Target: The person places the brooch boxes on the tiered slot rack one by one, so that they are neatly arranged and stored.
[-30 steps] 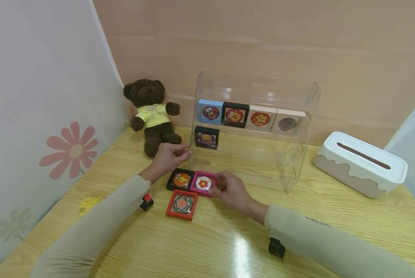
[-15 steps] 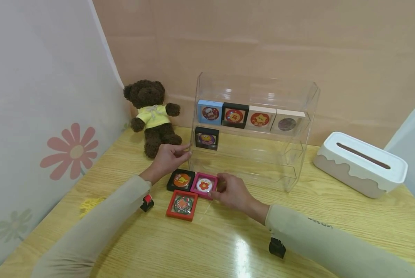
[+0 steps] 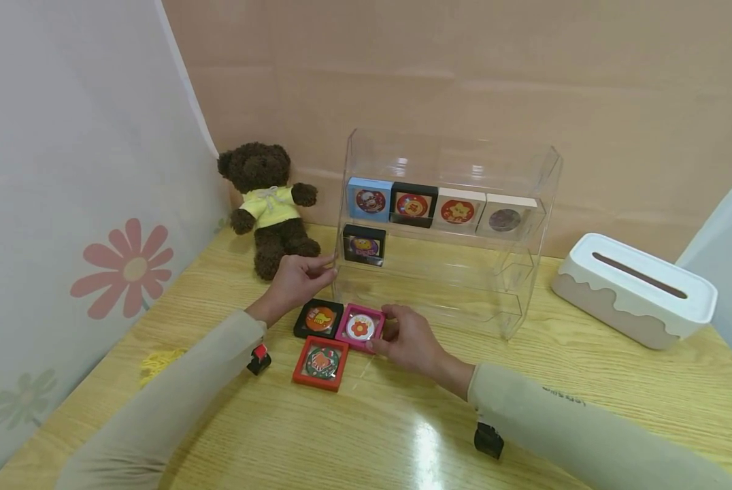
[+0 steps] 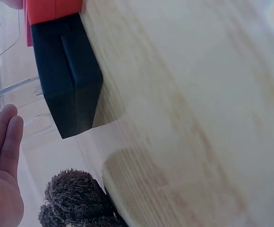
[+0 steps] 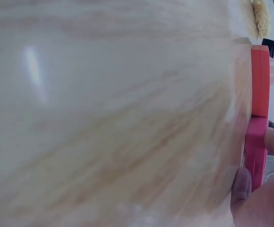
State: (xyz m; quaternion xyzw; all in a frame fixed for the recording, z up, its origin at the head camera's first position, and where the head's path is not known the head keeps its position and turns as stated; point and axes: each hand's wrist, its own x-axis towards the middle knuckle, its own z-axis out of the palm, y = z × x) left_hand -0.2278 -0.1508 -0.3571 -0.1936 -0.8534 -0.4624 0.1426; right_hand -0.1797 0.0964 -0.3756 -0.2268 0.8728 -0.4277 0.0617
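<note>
- A person's right hand [image 3: 411, 340] keeps a narrow grip, pinching the pink frame [image 3: 360, 328] by its side at the counter [image 3: 317, 435], beside a flat black frame [image 3: 319, 318].
- The left hand [image 3: 294, 282] pinches the clear rack [image 3: 445, 273], apparently steadying it.
- Upright frames [image 3: 413, 205] face outward, seemingly for display.

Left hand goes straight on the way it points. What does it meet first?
The near side of the clear stand: the left hand looks right at it, maybe touching. Beyond, the black frame with the purple badge seems next, depth permitting.
</note>
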